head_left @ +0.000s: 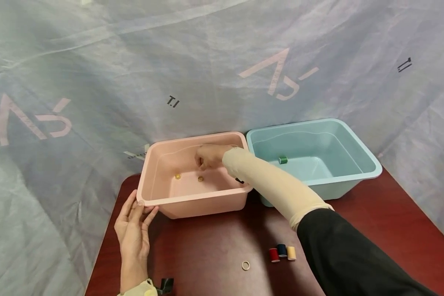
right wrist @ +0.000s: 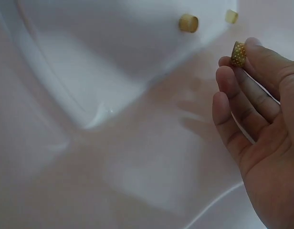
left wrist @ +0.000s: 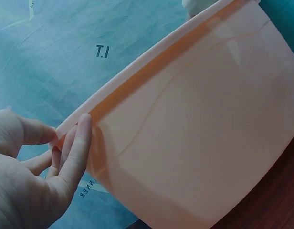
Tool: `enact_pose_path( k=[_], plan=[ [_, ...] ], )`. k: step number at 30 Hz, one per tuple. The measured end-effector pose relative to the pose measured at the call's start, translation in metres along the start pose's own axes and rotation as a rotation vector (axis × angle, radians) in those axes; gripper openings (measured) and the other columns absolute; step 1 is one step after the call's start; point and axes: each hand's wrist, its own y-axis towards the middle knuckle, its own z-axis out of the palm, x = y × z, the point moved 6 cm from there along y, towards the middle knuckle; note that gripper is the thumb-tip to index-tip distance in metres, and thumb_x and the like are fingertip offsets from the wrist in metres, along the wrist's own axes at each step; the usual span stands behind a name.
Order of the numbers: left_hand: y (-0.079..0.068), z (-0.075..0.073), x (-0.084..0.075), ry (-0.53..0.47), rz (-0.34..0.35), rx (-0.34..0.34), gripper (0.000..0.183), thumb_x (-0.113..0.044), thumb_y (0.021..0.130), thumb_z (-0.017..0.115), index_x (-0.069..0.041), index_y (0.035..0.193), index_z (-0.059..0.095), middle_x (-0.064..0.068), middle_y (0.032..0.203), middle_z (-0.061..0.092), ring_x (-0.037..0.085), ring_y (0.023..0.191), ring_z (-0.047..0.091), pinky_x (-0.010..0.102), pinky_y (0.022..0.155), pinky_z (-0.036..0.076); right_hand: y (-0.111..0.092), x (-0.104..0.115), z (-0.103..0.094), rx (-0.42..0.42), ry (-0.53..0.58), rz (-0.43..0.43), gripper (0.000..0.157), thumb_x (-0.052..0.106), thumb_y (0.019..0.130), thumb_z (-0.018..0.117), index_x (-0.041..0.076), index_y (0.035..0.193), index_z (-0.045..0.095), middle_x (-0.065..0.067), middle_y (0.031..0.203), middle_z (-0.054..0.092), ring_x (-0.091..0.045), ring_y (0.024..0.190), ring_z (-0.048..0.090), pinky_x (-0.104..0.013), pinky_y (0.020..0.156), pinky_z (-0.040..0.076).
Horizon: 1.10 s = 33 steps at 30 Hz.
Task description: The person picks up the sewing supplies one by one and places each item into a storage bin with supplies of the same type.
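My left hand (head_left: 132, 236) grips the front left corner of a pink plastic bin (head_left: 197, 199), its thumb on the rim and fingertips against the outer wall. Over the inside of that bin is my right hand (head_left: 211, 156). Between its thumb and index finger it pinches a small gold dimpled thimble (right wrist: 238, 55), plain to see in the right wrist view. Two more gold thimbles (head_left: 200, 179) lie apart on the bin's floor below.
To the right stands a blue-green bin (head_left: 345, 178) with a green thread spool (head_left: 283, 160) inside. Red (head_left: 274, 255), navy (head_left: 281, 250) and cream (head_left: 291, 253) spools stand close together on the dark red table. Near them lies a small gold ring-shaped piece (head_left: 246, 265). Grey sheeting hangs behind.
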Motion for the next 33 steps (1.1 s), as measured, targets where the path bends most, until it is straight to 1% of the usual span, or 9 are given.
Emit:
enact_pose_path(
  k=[6,10,14,16,21,25,28,30,33],
  plan=[
    [0.000,0.005,0.007,0.001,-0.019,0.031,0.048,0.001,0.101,0.063,-0.003,0.149,0.055,0.014,0.117,0.061,0.017,0.076,0.069,0.033,0.076,0.068,-0.008,-0.008,0.010,0.029,-0.046,0.055,0.029,0.027,0.099,0.075,0.008,0.078,0.071,0.005,0.065,0.048,-0.007,0.057,0.037,-0.022,0.056,0.034],
    [0.000,0.008,0.008,-0.009,-0.014,0.043,0.050,0.001,0.101,0.064,-0.003,0.149,0.054,0.014,0.117,0.060,0.017,0.076,0.069,0.033,0.077,0.068,-0.005,-0.010,0.012,0.038,-0.059,0.063,0.023,0.027,0.097,0.077,0.005,0.089,0.080,0.004,0.071,0.060,-0.008,0.060,0.049,-0.022,0.058,0.041],
    [-0.002,0.008,0.007,-0.006,-0.016,0.042,0.050,0.000,0.100,0.065,-0.004,0.149,0.054,0.013,0.116,0.061,0.017,0.077,0.069,0.033,0.078,0.068,0.008,-0.022,0.024,0.062,-0.073,0.066,0.031,0.034,0.095,0.079,0.015,0.072,0.071,0.007,0.061,0.051,-0.008,0.054,0.044,-0.023,0.053,0.037],
    [-0.002,0.006,0.005,-0.014,-0.011,0.030,0.050,0.001,0.100,0.065,-0.004,0.148,0.056,0.013,0.115,0.062,0.018,0.076,0.069,0.033,0.077,0.068,0.015,-0.024,0.030,0.074,-0.098,0.063,0.033,0.036,0.094,0.080,0.020,0.068,0.067,0.008,0.058,0.048,-0.008,0.054,0.042,-0.024,0.053,0.035],
    [-0.002,0.003,0.000,-0.045,0.007,0.024,0.049,0.003,0.099,0.066,-0.002,0.147,0.057,0.014,0.113,0.062,0.019,0.075,0.070,0.033,0.075,0.068,0.014,-0.011,0.030,0.065,-0.127,0.082,0.028,0.031,0.096,0.076,0.018,0.072,0.071,0.009,0.061,0.046,-0.009,0.058,0.039,-0.025,0.056,0.034],
    [-0.003,0.002,0.003,-0.043,-0.005,0.026,0.049,0.003,0.100,0.065,-0.003,0.147,0.056,0.013,0.113,0.061,0.018,0.075,0.069,0.033,0.076,0.068,0.004,-0.014,0.032,0.057,-0.136,0.186,0.028,0.035,0.099,0.072,0.018,0.077,0.070,0.009,0.066,0.045,-0.010,0.062,0.040,-0.026,0.057,0.035],
    [-0.005,0.000,0.005,-0.040,-0.006,0.017,0.048,0.003,0.100,0.064,-0.003,0.147,0.056,0.013,0.113,0.061,0.018,0.075,0.069,0.033,0.076,0.068,0.000,-0.017,0.038,0.081,-0.145,0.237,0.038,0.042,0.102,0.067,0.019,0.072,0.063,0.008,0.064,0.041,-0.011,0.061,0.038,-0.027,0.056,0.033],
    [-0.006,-0.002,0.005,-0.042,-0.001,0.014,0.048,0.003,0.100,0.065,-0.003,0.147,0.056,0.013,0.113,0.061,0.018,0.074,0.069,0.033,0.076,0.068,0.002,-0.018,0.043,0.091,-0.169,0.233,0.045,0.042,0.103,0.065,0.021,0.065,0.054,0.006,0.063,0.036,-0.012,0.061,0.035,-0.028,0.055,0.029],
    [-0.008,-0.003,0.004,-0.058,0.004,0.012,0.049,0.004,0.099,0.065,-0.002,0.147,0.057,0.013,0.112,0.062,0.018,0.074,0.070,0.034,0.076,0.068,0.003,-0.016,0.048,0.096,-0.190,0.241,0.047,0.034,0.104,0.061,0.023,0.063,0.041,0.005,0.064,0.030,-0.014,0.064,0.031,-0.029,0.058,0.025]
  ],
)
